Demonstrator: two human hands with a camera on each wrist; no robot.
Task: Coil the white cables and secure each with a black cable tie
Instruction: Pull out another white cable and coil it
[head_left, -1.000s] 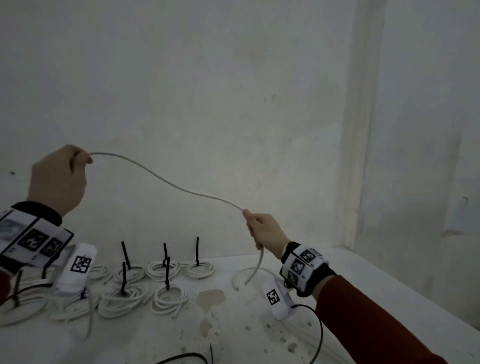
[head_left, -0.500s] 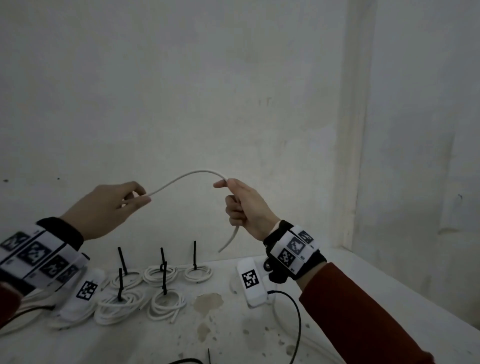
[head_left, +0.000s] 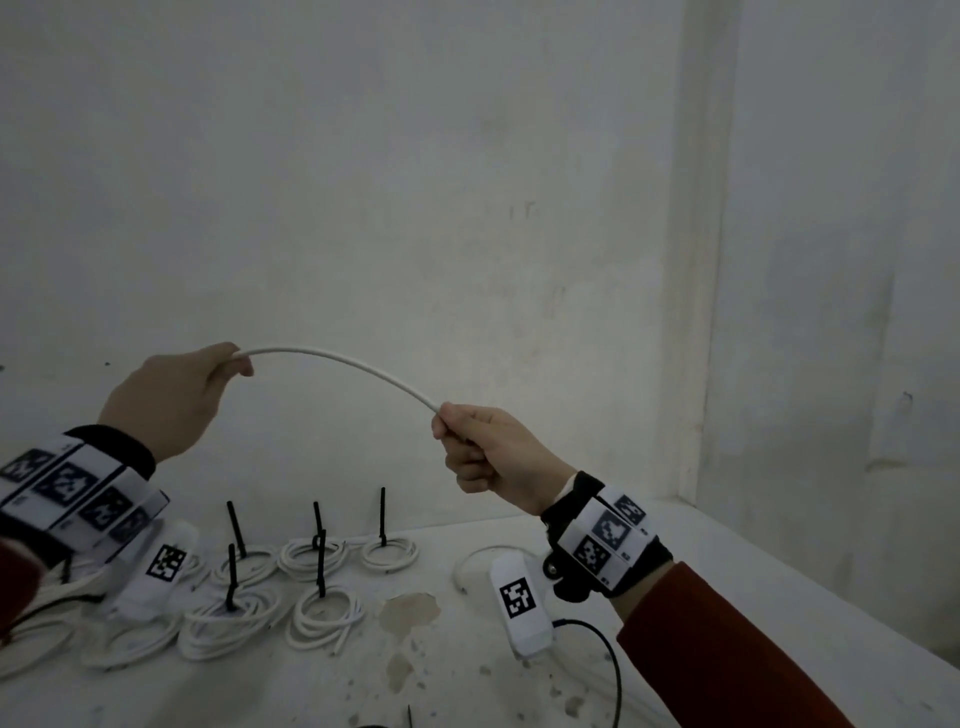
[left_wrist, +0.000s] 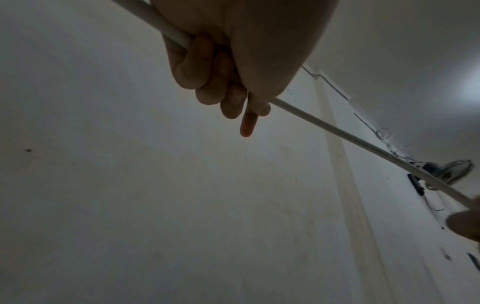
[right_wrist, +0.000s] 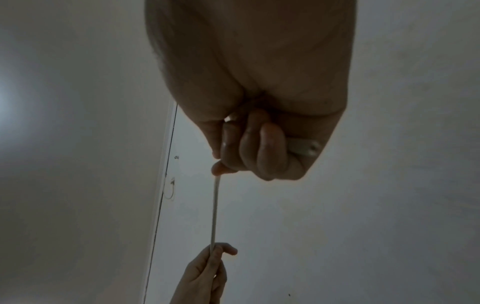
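A white cable (head_left: 353, 364) arches in the air between both hands, above the table. My left hand (head_left: 182, 400) grips one part of it in a fist, and the cable (left_wrist: 337, 131) runs out past the thumb towards the right. My right hand (head_left: 488, 447) grips the other part; the cut cable end (right_wrist: 309, 149) shows at the heel of the fist, and the cable (right_wrist: 215, 211) runs on to the left hand (right_wrist: 207, 271). Several coiled white cables (head_left: 322, 616), each with an upright black cable tie (head_left: 320, 564), lie on the table below.
The white table (head_left: 727, 613) meets a grey wall close behind. Under the wrists hang two white tagged devices (head_left: 522, 600), one with a black wire (head_left: 608, 654). A loose white cable loop (head_left: 467, 564) lies near the right one. A stain (head_left: 408, 613) marks the tabletop.
The hands have drawn apart again after coming close together. The cable between them is now a longer, flatter arch, and its tail no longer hangs below the right fist.
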